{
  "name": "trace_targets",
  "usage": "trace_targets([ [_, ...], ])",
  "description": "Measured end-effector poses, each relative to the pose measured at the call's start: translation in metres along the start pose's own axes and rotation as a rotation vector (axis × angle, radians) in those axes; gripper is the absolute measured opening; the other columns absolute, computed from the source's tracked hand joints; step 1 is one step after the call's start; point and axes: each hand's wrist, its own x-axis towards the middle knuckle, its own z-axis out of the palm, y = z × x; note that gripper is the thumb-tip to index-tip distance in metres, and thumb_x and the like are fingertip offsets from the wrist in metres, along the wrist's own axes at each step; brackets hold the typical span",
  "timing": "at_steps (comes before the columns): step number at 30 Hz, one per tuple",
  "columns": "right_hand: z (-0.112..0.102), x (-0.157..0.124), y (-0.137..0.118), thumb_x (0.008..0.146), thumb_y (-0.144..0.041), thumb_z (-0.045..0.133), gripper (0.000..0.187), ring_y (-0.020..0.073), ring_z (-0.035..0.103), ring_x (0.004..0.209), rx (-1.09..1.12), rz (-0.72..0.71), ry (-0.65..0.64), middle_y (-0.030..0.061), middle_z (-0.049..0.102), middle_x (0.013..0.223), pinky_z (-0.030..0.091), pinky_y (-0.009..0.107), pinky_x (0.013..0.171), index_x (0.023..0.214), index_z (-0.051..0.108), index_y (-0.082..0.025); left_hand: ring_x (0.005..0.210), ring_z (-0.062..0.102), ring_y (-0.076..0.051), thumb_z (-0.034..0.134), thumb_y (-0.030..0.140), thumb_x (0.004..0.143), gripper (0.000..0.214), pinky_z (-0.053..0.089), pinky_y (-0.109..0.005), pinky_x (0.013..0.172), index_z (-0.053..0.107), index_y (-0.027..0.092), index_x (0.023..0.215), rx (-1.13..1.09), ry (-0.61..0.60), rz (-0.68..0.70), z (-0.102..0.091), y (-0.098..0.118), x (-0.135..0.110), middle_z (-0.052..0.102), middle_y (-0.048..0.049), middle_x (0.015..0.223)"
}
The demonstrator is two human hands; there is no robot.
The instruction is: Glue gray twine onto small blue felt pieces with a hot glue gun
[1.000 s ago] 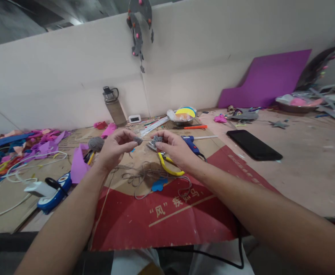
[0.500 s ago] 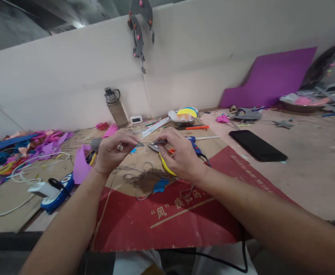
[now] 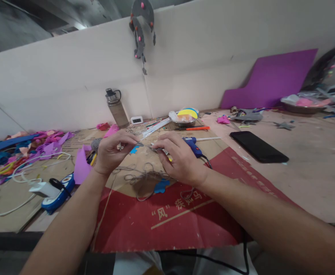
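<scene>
My left hand point(image 3: 112, 152) and my right hand point(image 3: 177, 156) meet above a sheet of brown and red cardboard point(image 3: 179, 214). Both are closed in a pinch on a thin grey wire-like strand point(image 3: 146, 146) stretched between them. The left fingers pinch one end; the right fingers press down on the other end over small grey pieces. Below the hands lies a loose tangle of brown string point(image 3: 144, 178) and a blue felt scrap point(image 3: 161, 186). A blue glue gun point(image 3: 193, 146) lies just right of my right hand.
A black phone point(image 3: 258, 146) lies to the right. A water bottle point(image 3: 116, 107), a small white clock point(image 3: 136, 120) and a metal bowl point(image 3: 184, 117) stand by the back wall. Felt scraps point(image 3: 27, 147), white cable point(image 3: 27, 172) and a blue tape dispenser point(image 3: 58, 190) sit left. Purple foam sheet point(image 3: 273, 78) leans right.
Both hands have dropped lower toward the cardboard. The small grey pompom-like pieces held up a second ago are down under my right fingers, and a thin strand now runs between the hands.
</scene>
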Motion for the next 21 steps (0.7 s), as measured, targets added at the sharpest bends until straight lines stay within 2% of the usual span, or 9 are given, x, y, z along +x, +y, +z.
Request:
trace_targets([
  [7,-0.0002,-0.0007,-0.0008,0.087,-0.007,0.046,0.022,0.0221,0.052,0.098,-0.019,-0.018,-0.020,0.0094,0.058,0.098,0.047,0.041,0.089,0.101,0.056,-0.021,0.081,0.070,-0.019,0.072,0.025,0.080,0.002,0.054,-0.033,0.069,0.071,0.023,0.081,0.000,0.003,0.008,0.0002,0.0002,0.0002,0.074,-0.0060,0.084],
  [16,0.0015,-0.0031,-0.0009,0.086,-0.007,0.045,0.025,0.0220,0.052,0.098,-0.035,-0.047,-0.042,0.0087,0.058,0.100,0.046,0.040,0.088,0.103,0.057,-0.022,0.079,0.069,-0.018,0.075,0.027,0.078,0.006,0.054,-0.033,0.066,0.070,0.024,0.077,0.005,0.070,-0.011,0.0019,-0.0011,-0.0006,0.074,-0.0047,0.080],
  [21,0.0020,-0.0032,-0.0018,0.087,-0.008,0.045,0.023,0.0220,0.053,0.096,-0.054,-0.054,-0.046,0.0090,0.058,0.098,0.046,0.040,0.086,0.102,0.057,-0.021,0.080,0.069,-0.018,0.075,0.027,0.076,0.007,0.055,-0.034,0.070,0.069,0.024,0.077,-0.044,0.100,-0.046,0.0052,-0.0018,-0.0023,0.073,-0.0047,0.081],
])
